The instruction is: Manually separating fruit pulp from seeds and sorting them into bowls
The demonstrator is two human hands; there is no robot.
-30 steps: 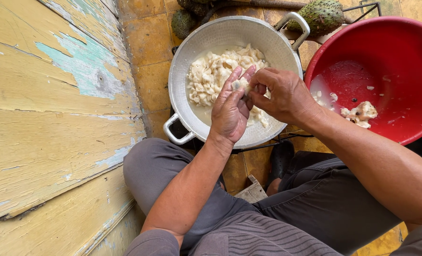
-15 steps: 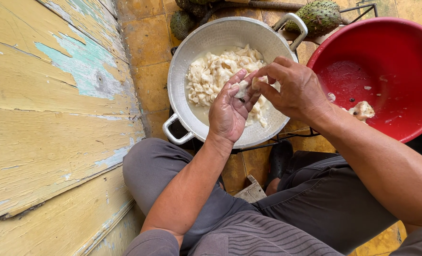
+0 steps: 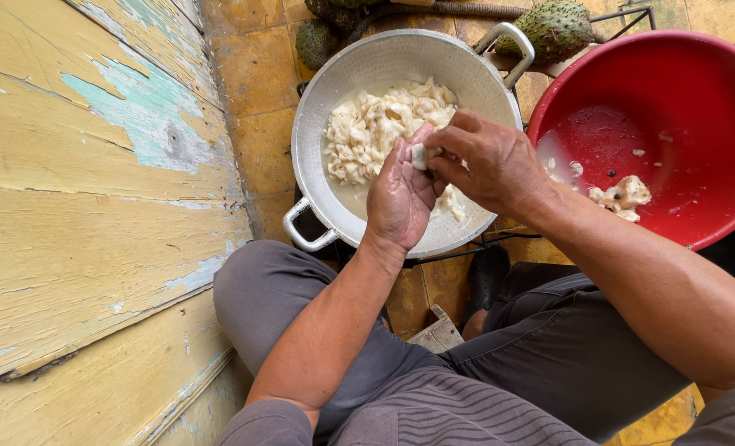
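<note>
Right hand (image 3: 487, 165) now closer over left hand (image 3: 400, 194), pinching pulp piece (image 3: 418, 156).

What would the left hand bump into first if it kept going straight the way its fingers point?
Probably the pile of white fruit pulp in the metal pan. The left hand points up and away over it, though its height above the pulp is unclear.

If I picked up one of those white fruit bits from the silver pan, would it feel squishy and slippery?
Probably yes. The white fruit bits look wet and glossy, sitting in milky liquid in the silver pan, so likely slippery. They lie in soft, ragged clumps, so probably squishy and easy to tear. The left hand and right hand pinch one small piece, suggesting it's light.
</note>
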